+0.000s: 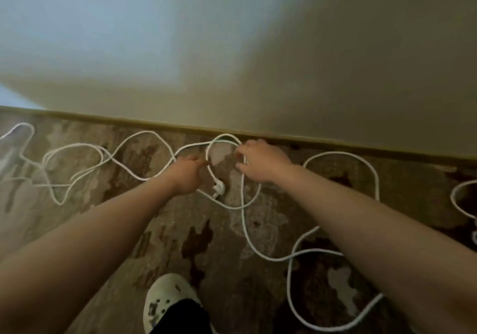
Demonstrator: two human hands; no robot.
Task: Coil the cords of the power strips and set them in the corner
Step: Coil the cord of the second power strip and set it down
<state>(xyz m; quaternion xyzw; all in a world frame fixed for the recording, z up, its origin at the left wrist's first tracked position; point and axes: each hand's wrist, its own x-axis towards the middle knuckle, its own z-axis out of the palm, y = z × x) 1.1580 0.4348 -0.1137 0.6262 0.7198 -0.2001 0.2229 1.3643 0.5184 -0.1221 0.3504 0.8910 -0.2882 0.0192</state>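
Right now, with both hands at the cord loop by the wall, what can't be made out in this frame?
- Left hand: whether it grips the white cord; its own back hides the fingers.
- Right hand: fingers at the loop, motion blur hides any pinch.
- Power strip: pale smear at the left edge, cut off and blurred.
- Cord at the right edge: runs out of frame.
- Plug: too blurred to see prongs.

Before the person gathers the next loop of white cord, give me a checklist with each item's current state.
1. Both hands on the cord: ok; left hand and right hand are at the small loop of the thin white cord.
2. Grip closed: cannot tell; fingers blurred.
3. White plug free: ok, lying on the brown patterned carpet.
4. Cord untangled: not ok; strands cross at left.
5. Loops coiled: not ok; most are spread out.
6. White perforated clog off the cord: ok.
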